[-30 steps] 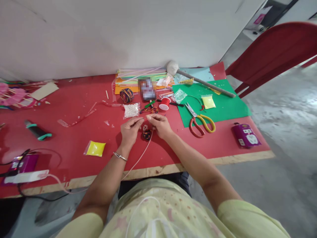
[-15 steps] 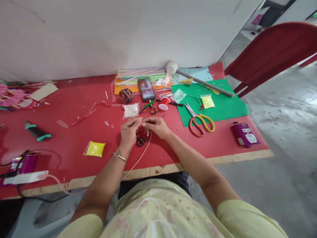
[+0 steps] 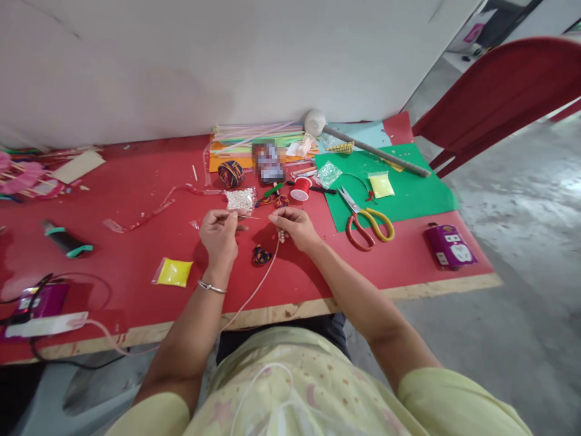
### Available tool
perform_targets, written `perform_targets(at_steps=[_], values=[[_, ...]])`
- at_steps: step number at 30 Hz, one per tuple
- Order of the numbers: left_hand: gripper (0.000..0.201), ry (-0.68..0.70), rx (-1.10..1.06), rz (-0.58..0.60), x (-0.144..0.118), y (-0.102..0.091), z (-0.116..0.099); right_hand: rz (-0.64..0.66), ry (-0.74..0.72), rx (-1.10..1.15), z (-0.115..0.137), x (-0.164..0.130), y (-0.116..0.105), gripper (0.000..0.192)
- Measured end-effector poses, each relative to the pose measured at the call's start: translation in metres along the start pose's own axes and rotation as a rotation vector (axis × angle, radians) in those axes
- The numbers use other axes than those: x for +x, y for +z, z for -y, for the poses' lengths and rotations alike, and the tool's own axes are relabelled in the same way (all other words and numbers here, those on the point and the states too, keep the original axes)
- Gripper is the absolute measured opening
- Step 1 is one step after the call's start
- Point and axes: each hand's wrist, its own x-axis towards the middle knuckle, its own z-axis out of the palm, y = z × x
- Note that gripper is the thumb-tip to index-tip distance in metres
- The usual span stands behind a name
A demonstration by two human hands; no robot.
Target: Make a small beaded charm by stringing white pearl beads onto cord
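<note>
The needle-like piece (image 3: 249, 217) is pinched between the left hand's (image 3: 221, 232) thumb and fingers, above the table (image 3: 136, 297), between its front and back edges. Its long axis runs roughly along the table's length, tip towards the right hand (image 3: 290, 225), near but apart; those fingertips are pinched too, seemingly holding the bead cluster (image 3: 282, 235) just beneath.

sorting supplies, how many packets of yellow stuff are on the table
2: a bright yellow packet left of the bracelet, and a paler one on the green sheet. More could be hidden.
</note>
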Motion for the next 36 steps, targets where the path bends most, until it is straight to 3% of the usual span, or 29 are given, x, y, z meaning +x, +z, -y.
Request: perform_targets(at_steps=[4,8,13,18,24,36], values=[[0.024,0.055,0.059,0.071,-0.005,0.004,-0.002,0.015,-0.043,-0.035,0.004,-0.003,0.004,0.036],[0.025,-0.055,0.052,0.209,-0.011,0.007,0.0,0.019,-0.103,-0.08,0.004,-0.005,0.006,0.033],[0.033,-0.1,0.093,0.275,-0.015,0.009,0.003,-0.004,-0.167,-0.123,0.002,-0.005,0.004,0.032],[0.022,-0.086,0.155,0.285,-0.017,0.009,0.001,-0.025,-0.22,-0.172,0.005,-0.007,0.004,0.032],[0.025,-0.098,0.135,0.308,-0.017,0.01,0.002,-0.037,-0.304,-0.238,0.006,-0.007,0.005,0.026],[0.029,-0.109,0.147,0.306,-0.018,0.011,0.001,-0.035,-0.316,-0.252,0.004,-0.005,0.005,0.027]])
